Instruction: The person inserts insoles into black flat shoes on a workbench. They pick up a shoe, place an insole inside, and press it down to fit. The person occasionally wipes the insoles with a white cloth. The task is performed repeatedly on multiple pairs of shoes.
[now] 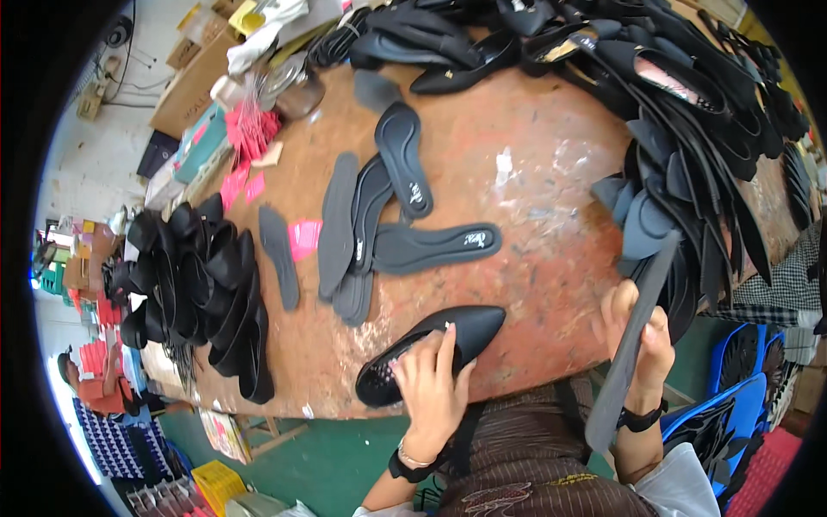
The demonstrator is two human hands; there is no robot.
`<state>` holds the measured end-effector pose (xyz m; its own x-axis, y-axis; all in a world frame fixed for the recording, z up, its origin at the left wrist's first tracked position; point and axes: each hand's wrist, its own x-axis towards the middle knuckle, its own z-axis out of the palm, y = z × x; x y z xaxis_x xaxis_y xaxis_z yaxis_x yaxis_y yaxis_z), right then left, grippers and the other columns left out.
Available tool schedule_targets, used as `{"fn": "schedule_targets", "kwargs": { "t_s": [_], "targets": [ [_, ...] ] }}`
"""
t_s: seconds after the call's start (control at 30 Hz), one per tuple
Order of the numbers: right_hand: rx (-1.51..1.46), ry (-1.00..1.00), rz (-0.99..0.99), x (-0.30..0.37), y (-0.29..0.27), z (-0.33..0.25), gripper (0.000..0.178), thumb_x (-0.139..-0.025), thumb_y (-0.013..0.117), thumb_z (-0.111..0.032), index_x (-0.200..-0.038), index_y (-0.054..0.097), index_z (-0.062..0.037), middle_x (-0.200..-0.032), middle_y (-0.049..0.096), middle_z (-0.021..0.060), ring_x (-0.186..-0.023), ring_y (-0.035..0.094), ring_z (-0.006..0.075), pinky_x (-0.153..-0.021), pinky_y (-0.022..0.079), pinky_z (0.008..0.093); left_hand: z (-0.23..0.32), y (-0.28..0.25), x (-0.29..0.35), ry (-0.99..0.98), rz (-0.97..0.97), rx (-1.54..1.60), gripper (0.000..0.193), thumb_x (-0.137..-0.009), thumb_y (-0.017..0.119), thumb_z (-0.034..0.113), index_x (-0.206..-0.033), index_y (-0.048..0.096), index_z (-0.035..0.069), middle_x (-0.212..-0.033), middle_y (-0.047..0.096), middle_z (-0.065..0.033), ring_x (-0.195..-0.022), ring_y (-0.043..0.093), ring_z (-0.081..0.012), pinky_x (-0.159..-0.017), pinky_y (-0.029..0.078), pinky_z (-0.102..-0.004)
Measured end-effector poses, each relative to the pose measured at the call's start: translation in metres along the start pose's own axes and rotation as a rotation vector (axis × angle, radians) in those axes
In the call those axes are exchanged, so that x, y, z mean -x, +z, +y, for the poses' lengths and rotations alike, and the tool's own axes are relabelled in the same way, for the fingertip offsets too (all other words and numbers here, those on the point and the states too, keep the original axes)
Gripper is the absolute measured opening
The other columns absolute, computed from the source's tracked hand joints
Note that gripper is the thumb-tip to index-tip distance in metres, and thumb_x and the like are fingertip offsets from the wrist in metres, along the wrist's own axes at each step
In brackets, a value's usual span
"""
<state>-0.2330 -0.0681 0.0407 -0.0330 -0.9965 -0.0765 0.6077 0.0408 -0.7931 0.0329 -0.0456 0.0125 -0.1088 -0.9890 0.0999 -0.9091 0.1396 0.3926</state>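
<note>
A black pointed shoe [480, 328] lies at the table's near edge, its toe aimed to the far right. My left hand [428, 385] is over its opening, fingers bent across the rim and thumb toward the near side; the fingertips inside are partly hidden. Off to the right, my right hand [644, 349] is closed around a dark grey insole [631, 345], which it holds up on edge above the table's front. Several padded black insoles [437, 245] and flat grey insoles [338, 226] overlap on the table beyond the shoe.
Stacked black shoes [202, 284] stand at the left edge of the worktable [534, 198]. A heap of black shoes [672, 77] covers the far right, with a bundle of insoles [650, 224] below it. Pink slips [304, 239] and a glass jar [297, 90] sit farther left.
</note>
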Motion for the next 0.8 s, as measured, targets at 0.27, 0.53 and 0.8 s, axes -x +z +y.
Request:
{"fn": "schedule_targets", "kwargs": {
  "t_s": [0.27,0.53,0.8],
  "targets": [
    [0.141,0.225,-0.282,-0.029,0.029,0.026,0.069,-0.098,0.046,-0.055,-0.13,0.052,0.0059,-0.128,0.057,0.0227,-0.101,0.061,0.0234,-0.085,0.052,0.0348,-0.111,-0.017,0.07,-0.006,0.112,0.022,0.079,-0.066,0.088,0.023,-0.133,0.049,0.009,-0.15,0.035,-0.0242,-0.137,0.034,-0.046,-0.112,0.03,-0.055],
    [1.281,-0.523,-0.976,-0.041,0.112,0.13,0.035,-0.065,0.073,-0.019,-0.097,0.075,-0.0052,-0.11,0.063,0.0081,-0.106,0.055,0.0239,-0.096,0.041,0.0364,-0.122,0.023,0.062,0.021,0.372,0.397,0.131,-0.064,0.086,0.056,-0.153,0.003,0.007,-0.15,0.027,-0.0293,-0.128,0.045,-0.0431,-0.106,0.041,-0.0546],
    [1.152,-0.269,-1.013,-0.031,0.132,0.18,0.044,-0.056,0.081,-0.018,-0.097,0.073,-0.0047,-0.108,0.06,0.008,-0.106,0.055,0.0247,-0.093,0.044,0.0365,-0.128,0.027,0.068,0.039,0.35,0.506,0.147,-0.057,0.093,0.047,-0.152,-0.014,0.013,-0.148,0.028,-0.0285,-0.129,0.044,-0.0414,-0.107,0.041,-0.0528]
  ]
}}
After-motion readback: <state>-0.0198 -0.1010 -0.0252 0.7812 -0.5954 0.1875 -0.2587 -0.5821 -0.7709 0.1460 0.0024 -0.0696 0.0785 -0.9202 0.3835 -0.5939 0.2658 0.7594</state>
